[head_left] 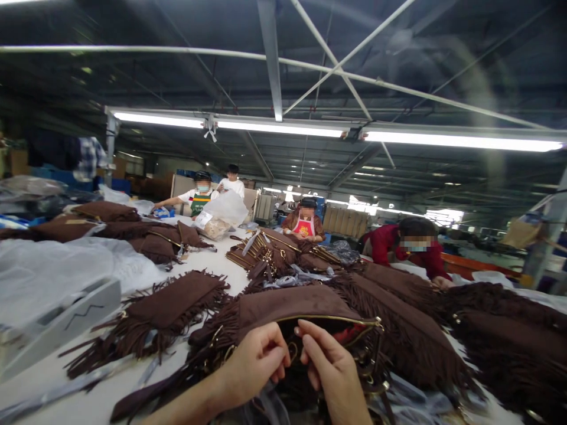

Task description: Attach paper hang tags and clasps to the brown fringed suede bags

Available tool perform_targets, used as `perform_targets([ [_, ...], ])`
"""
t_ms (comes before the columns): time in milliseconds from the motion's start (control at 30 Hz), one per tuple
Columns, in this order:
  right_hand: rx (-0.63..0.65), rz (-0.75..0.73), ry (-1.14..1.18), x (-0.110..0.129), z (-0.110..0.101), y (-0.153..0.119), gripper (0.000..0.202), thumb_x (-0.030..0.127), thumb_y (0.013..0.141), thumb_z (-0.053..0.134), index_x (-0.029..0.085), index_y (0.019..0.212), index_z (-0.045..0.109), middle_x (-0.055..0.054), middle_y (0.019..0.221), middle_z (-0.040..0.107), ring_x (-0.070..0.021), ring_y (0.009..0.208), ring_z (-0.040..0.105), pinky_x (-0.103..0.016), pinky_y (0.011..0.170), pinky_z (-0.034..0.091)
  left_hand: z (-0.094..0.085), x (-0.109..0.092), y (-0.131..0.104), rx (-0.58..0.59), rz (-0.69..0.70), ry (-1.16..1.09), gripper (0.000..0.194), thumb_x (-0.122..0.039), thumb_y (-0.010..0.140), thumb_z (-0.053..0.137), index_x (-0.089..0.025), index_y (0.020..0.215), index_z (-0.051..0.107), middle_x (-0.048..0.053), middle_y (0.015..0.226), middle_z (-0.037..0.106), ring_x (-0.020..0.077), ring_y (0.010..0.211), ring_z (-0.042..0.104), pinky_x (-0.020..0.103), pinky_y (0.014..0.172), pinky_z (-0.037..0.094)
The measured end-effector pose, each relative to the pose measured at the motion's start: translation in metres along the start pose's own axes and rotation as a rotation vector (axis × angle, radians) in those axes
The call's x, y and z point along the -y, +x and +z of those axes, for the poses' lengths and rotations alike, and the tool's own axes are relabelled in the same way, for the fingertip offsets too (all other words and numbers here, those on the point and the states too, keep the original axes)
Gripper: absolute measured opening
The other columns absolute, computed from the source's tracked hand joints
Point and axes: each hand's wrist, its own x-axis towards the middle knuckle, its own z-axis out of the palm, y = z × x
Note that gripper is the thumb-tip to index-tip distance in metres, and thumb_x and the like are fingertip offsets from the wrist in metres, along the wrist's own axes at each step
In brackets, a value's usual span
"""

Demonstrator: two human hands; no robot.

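Observation:
In front of me lies a dark brown fringed bag [296,304], its gold zipper open and a bit of red lining showing at the right end. My left hand [266,354] is at the zipper opening with its fingers curled together. What those fingers hold, if anything, is too small to make out. Close beside it, my right hand [325,360] has thumb and forefinger brought together in a pinch at the same opening. Small gold hardware shows between the hands. Clear plastic wrapping [411,401] lies below and to the right of the bag.
More brown fringed bags lie left [170,301] and right [398,324]. Several gold-zippered bags [274,248] are heaped farther back. A grey bin [66,321] and white plastic sheeting [66,260] stand left. Co-workers sit across the table, one in a red sleeve [383,242].

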Motion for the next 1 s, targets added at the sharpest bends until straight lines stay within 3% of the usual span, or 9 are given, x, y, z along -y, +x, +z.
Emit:
perform_targets([
  [100,0.087,-0.003,0.016,0.004,0.011,-0.003,0.057,0.062,0.059,0.080,0.014,0.091,0.075,0.000,0.055,0.062,-0.0039,0.033,0.042,-0.015,0.032,0.028,0.003,-0.001,0.001,0.002,0.007,0.011,0.012,-0.028,0.075,0.047,-0.017,0.074,0.051,-0.001,0.062,0.055,0.0119,0.054,0.052,0.024,0.054,0.043],
  [200,0.082,-0.018,0.059,0.005,0.017,-0.004,0.052,0.059,0.058,0.083,0.013,0.081,0.073,-0.002,0.058,0.067,-0.0084,0.040,0.053,-0.018,0.038,0.043,0.003,-0.001,-0.001,0.017,-0.002,0.007,0.011,-0.028,0.075,0.047,-0.017,0.076,0.050,-0.001,0.064,0.056,0.0121,0.054,0.052,0.024,0.053,0.043],
  [333,0.059,0.050,0.166,0.001,0.014,-0.006,0.058,0.054,0.056,0.086,0.014,0.095,0.069,-0.005,0.068,0.073,-0.0158,0.056,0.066,-0.026,0.054,0.058,-0.003,-0.002,-0.006,-0.015,0.005,0.129,0.011,-0.027,0.082,0.045,-0.018,0.079,0.051,-0.001,0.066,0.059,0.0105,0.052,0.050,0.020,0.048,0.038],
  [500,0.044,0.153,0.252,-0.003,0.005,-0.009,0.047,0.046,0.050,0.092,0.015,0.072,0.064,-0.005,0.071,0.074,-0.0139,0.058,0.068,-0.021,0.052,0.056,-0.005,-0.006,-0.009,-0.042,0.006,0.121,0.008,-0.024,0.083,0.045,-0.019,0.079,0.048,-0.005,0.063,0.054,0.0079,0.049,0.045,0.018,0.046,0.032],
  [600,0.029,0.177,0.242,-0.004,0.001,-0.011,0.046,0.047,0.049,0.092,0.015,0.073,0.069,-0.006,0.074,0.074,-0.0145,0.063,0.069,-0.021,0.057,0.057,-0.002,-0.009,-0.008,-0.055,0.038,0.196,0.006,-0.020,0.079,0.050,-0.017,0.075,0.054,-0.005,0.064,0.050,0.0094,0.058,0.043,0.020,0.053,0.033],
  [867,0.139,-0.100,-0.044,-0.011,0.000,-0.015,0.039,0.056,0.077,0.071,0.017,0.075,0.067,0.000,0.064,0.063,-0.0136,0.063,0.059,-0.023,0.060,0.052,0.004,-0.020,-0.008,-0.050,0.067,0.294,0.013,-0.021,0.081,0.049,-0.016,0.071,0.056,-0.003,0.067,0.052,0.0120,0.065,0.045,0.023,0.061,0.033],
  [1000,0.175,-0.116,-0.049,-0.014,0.000,-0.016,0.037,0.054,0.081,0.066,0.018,0.075,0.063,0.002,0.064,0.058,-0.0135,0.060,0.056,-0.023,0.058,0.049,0.005,-0.023,-0.009,-0.043,0.049,0.352,0.013,-0.022,0.081,0.049,-0.016,0.070,0.055,-0.003,0.066,0.052,0.0119,0.064,0.044,0.023,0.059,0.032],
])
